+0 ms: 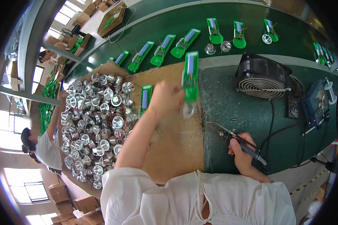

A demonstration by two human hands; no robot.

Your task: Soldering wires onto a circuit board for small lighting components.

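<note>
My left hand is closed, its fingers at the left edge of a green plastic torch housing that carries a blue cylindrical battery. Both are somewhat blurred. Just below the housing's lower end is a shiny round reflector, blurred too. My right hand is wrapped around a soldering iron, whose thin tip points up and left over the bench. Partly behind my left wrist lies another green housing with a battery, on the brown cardboard.
A heap of silvery reflectors lies at left. Several green housings line the far belt. At right stand a black fan and a blue soldering station, with cables on the green bench. A co-worker reaches in at far left.
</note>
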